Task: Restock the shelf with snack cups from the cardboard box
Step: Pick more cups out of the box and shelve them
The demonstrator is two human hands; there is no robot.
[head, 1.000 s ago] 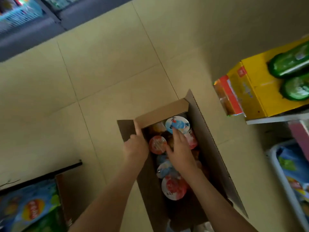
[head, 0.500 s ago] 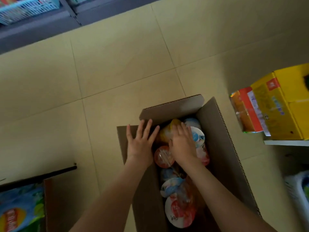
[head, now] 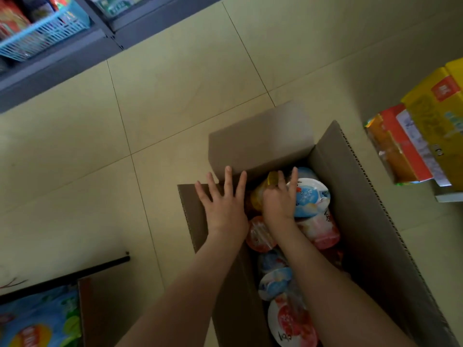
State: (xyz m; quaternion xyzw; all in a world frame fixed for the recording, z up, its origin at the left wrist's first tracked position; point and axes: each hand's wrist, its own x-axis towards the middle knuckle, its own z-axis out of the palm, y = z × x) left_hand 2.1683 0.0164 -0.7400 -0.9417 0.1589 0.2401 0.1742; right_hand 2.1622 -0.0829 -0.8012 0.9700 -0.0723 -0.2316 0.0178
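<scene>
An open cardboard box stands on the tiled floor, filled with several snack cups. My left hand lies flat with spread fingers on the box's left flap. My right hand reaches into the far end of the box, fingers curled around a yellow-orange snack cup. Beside that hand lies a blue-and-white lidded cup. A red cup sits under my right wrist, and more cups lie nearer to me. The shelf edge shows at the right.
Yellow and orange product boxes sit on the right shelf. A dark shelf unit with a blue basket runs along the top left. Another carton with a blue printed pack lies at the bottom left. Tiled floor lies between them.
My left hand let go of the flap's edge and now lies flat and spread on it. My right hand slid from the blue-lidded cup to the yellow-orange cup. The camera came closer.
</scene>
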